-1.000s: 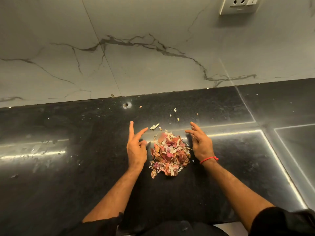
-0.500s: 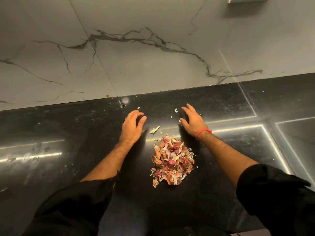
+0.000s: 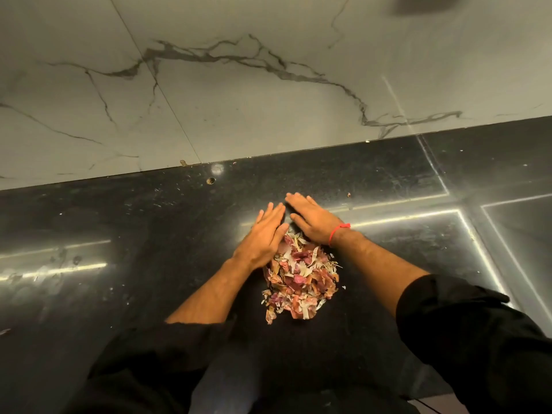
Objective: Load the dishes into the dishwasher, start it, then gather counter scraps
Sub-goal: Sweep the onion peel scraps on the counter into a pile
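**Q:** What lies at the centre of the view?

**A:** A heap of scraps (image 3: 300, 279), pink, orange and white peelings, on the black counter (image 3: 125, 264), nearer the person than both hands.

**Q:** How are the hands placed?

**A:** The left hand (image 3: 264, 234) lies flat at the far left edge of the heap, palm down, fingers straight and together, pointing away and slightly right. The right hand (image 3: 313, 221) lies flat at the far right edge, fingers straight and pointing left. The fingertips of the two hands nearly meet beyond the heap, forming a wedge around its far end. Neither hand grips anything; both are spread flat against the counter.

**Q:** What marks the right arm?

**A:** A red thread (image 3: 337, 233) circles the wrist. Black sleeves (image 3: 466, 339) cover both forearms partway.

**Q:** What else is shown?

**A:** A pale marble wall (image 3: 239, 109) with dark veins rises behind the counter. A small round hole (image 3: 211, 180) sits in the counter near the wall. A few stray flecks (image 3: 348, 194) lie apart from the heap, right of the hands. Bright light reflections streak the counter on both sides.
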Action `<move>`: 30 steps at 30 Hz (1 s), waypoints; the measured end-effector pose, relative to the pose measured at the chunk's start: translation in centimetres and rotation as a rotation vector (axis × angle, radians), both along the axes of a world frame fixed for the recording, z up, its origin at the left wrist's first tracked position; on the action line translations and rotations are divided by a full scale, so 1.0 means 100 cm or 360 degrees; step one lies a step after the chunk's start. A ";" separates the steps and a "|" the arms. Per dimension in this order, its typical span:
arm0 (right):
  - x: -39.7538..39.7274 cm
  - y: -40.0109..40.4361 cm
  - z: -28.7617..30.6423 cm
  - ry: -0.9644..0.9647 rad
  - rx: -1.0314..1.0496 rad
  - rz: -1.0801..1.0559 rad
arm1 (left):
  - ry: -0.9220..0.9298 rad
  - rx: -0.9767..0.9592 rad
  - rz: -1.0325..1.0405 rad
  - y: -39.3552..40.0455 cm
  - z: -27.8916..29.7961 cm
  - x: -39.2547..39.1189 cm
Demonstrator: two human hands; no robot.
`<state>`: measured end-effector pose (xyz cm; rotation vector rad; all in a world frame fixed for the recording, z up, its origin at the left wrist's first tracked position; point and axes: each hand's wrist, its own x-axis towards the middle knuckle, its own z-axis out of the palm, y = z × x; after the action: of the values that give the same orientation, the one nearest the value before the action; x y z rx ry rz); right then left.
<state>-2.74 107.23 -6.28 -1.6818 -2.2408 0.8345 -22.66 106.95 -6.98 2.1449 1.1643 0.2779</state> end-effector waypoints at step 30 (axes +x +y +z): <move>-0.026 -0.166 0.001 0.0629 0.0026 -0.0538 | -0.0675 -0.0250 0.0709 -0.137 -0.002 0.008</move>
<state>-5.32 90.67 -6.19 -1.6504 -1.6454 0.9566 -21.87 93.22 -7.17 1.5698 1.3399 0.7702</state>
